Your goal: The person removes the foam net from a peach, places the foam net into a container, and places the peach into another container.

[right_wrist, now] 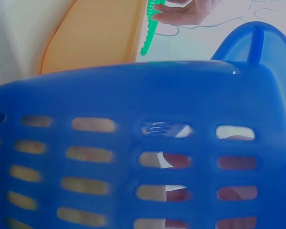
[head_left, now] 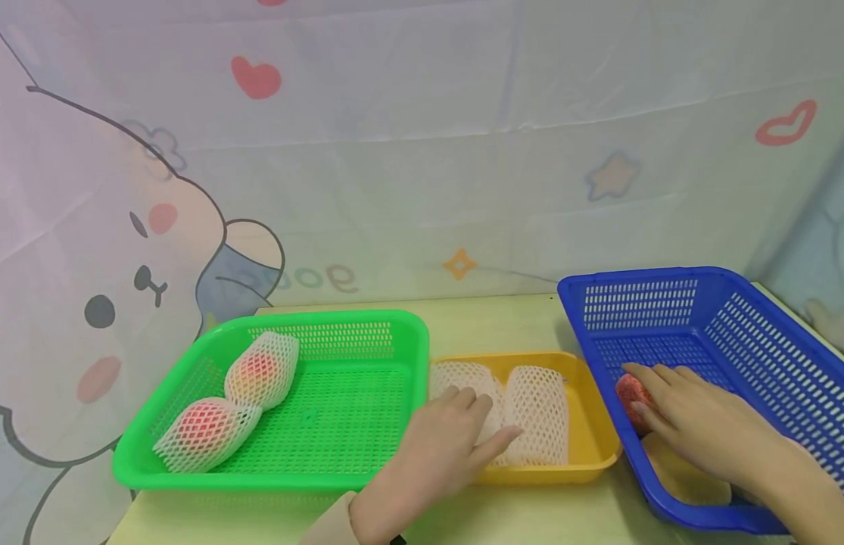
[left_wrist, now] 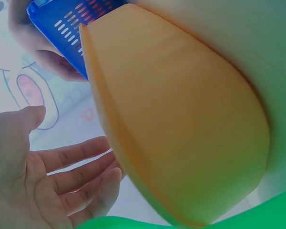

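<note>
The right hand (head_left: 701, 424) reaches into the blue basket (head_left: 769, 341), its fingers (head_left: 649, 378) curled over a red fruit (head_left: 629, 393) lying at their ten o'clock, against the basket's left wall. The left hand (head_left: 438, 446) rests with straight, relaxed fingers on the foam net sleeves (head_left: 531, 412) in the yellow tray (head_left: 592, 446), which run lengthwise toward twelve o'clock. The right hand is nearer the fruit.

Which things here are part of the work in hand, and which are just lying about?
In hand: left hand on foam nets in yellow tray; right hand on red fruit in blue basket.
Lying about: two netted fruits in green basket.
</note>
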`<state>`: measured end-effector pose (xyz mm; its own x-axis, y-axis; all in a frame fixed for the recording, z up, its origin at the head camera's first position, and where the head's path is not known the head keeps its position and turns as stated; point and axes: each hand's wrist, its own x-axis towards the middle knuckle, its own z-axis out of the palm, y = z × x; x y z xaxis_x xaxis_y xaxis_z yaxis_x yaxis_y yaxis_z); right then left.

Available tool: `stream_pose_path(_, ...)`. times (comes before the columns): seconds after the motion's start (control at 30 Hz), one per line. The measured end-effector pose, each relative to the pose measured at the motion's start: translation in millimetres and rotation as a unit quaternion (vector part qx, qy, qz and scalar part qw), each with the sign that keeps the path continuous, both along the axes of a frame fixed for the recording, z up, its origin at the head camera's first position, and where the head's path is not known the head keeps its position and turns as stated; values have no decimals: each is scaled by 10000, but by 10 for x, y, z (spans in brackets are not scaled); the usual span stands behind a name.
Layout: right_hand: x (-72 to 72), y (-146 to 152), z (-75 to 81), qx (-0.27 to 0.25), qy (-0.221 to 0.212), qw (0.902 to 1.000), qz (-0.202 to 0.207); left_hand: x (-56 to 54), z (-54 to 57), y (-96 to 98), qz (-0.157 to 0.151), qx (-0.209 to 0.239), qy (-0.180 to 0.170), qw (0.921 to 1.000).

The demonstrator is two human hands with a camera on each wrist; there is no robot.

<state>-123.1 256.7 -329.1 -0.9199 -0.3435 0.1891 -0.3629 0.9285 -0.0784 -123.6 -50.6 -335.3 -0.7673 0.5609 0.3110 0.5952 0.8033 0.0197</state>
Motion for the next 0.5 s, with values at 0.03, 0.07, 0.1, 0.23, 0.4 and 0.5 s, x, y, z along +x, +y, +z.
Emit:
stream_pose_path(0.03,0,-6,9,-45,-68,10000,-22,2,6,-3,-4,5,38,10000)
stream_pose_path(0.07,-1,-14,18,-98,-127,9999,-48,6,13,-7,-9,18,77,10000)
stream_pose_path(0.1,-3,-22,27,-122,-175,9997,-70,8,18,-11,-11,37,112,9999)
stream_pose_path(0.23,-2,-63,47,-258,-310,9990,-203,18,40,-28,4,128,212,9997)
stream_pose_path(0.4,7,-100,29,-333,-348,9985,-264,29,72,-38,29,159,288,9995)
stream_pose_path(0.5,11,-119,10,-353,-345,9985,-252,38,90,-45,42,194,314,9993)
